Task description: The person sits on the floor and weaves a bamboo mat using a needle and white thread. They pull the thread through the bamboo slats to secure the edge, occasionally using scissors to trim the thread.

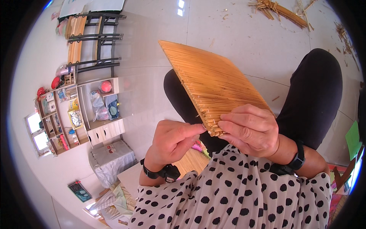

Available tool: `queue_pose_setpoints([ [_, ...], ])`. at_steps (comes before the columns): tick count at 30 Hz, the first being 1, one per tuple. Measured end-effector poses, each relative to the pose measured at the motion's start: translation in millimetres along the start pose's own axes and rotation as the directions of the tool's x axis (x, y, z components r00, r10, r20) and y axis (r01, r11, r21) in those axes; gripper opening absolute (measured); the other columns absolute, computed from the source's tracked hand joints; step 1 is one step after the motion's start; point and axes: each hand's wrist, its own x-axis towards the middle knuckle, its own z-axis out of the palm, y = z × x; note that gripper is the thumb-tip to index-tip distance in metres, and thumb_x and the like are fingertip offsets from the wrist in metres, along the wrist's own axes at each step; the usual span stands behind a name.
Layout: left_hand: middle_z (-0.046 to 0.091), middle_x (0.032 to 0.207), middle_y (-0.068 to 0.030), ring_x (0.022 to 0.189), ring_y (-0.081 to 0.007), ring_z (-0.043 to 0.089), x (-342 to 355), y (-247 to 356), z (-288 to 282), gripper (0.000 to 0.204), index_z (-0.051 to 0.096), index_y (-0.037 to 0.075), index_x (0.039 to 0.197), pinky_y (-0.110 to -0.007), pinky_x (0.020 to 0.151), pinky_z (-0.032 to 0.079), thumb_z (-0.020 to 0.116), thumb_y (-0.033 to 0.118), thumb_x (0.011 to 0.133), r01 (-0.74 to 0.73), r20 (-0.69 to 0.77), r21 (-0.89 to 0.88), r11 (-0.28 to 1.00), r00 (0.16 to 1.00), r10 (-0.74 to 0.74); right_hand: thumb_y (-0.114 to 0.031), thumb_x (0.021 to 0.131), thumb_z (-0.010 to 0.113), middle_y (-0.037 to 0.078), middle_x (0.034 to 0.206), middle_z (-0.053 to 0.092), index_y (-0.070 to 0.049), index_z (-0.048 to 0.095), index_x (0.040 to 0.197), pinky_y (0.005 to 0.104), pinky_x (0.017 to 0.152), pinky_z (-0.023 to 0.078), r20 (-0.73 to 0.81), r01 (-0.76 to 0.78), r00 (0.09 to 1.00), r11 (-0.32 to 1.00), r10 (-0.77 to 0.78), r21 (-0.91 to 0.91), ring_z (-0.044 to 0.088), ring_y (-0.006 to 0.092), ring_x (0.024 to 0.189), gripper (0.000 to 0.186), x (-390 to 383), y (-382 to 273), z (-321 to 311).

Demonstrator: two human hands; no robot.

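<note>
A flat panel of straw stalks, golden and laid side by side, slants up from my lap between my knees. My right hand grips its near end, with the fingers on top and the thumb tucked at the edge. At the near left corner, where cut stalk ends show, my left hand is closed with the index finger pointed at the edge. Its fingertip touches or nearly touches the corner. Whatever may be pinched there is too small to make out.
Loose straw bundles and scraps lie on the tiled floor at the far right. Along the left stand dark-framed folding tables or benches, a shelf unit with bags and a red ball, and a covered grey box.
</note>
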Motion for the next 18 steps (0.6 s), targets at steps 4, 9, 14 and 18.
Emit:
queue_pose_setpoints([
  [4,0.069,0.07,-0.0086,0.057,-0.0174,0.071,3,5,2,0.016,0.065,-0.003,0.104,-0.024,0.047,0.05,0.061,-0.009,0.089,0.041,-0.023,-0.011,0.999,0.999,-0.041,-0.005,0.066,0.084,0.014,0.095,0.07,0.002,0.074,0.098,0.0334,0.063,0.056,0.007,-0.004,1.0,1.0,0.004,0.001,0.066,0.0277,0.075,0.035,0,0,0],
  [9,0.068,0.067,-0.0067,0.055,-0.0132,0.069,6,13,10,0.011,0.057,0.0,0.094,-0.023,0.045,0.048,0.064,-0.007,0.089,0.167,-0.083,-0.025,0.986,0.982,-0.169,-0.006,0.066,0.084,0.014,0.095,0.07,0.002,0.074,0.098,0.0335,0.063,0.056,0.012,-0.003,1.0,1.0,0.003,-0.007,0.067,0.0275,0.076,0.034,0,0,0],
  [14,0.065,0.063,-0.0046,0.05,-0.0076,0.062,6,14,18,0.021,0.048,0.002,0.094,-0.023,0.044,0.044,0.067,-0.006,0.088,0.268,-0.117,-0.165,0.949,0.95,-0.289,-0.007,0.067,0.084,0.013,0.094,0.071,0.002,0.073,0.098,0.0333,0.064,0.056,0.016,-0.004,1.0,1.0,0.005,-0.017,0.067,0.0279,0.077,0.034,0,0,0],
  [18,0.064,0.066,-0.0049,0.049,-0.0064,0.058,5,10,23,0.023,0.05,0.002,0.098,-0.021,0.045,0.043,0.069,-0.005,0.087,0.267,-0.149,-0.299,0.916,0.935,-0.321,-0.006,0.068,0.085,0.012,0.093,0.07,0.002,0.072,0.097,0.0333,0.064,0.056,0.029,-0.005,1.0,0.999,0.006,-0.041,0.068,0.0282,0.078,0.033,4,-2,-3],
])
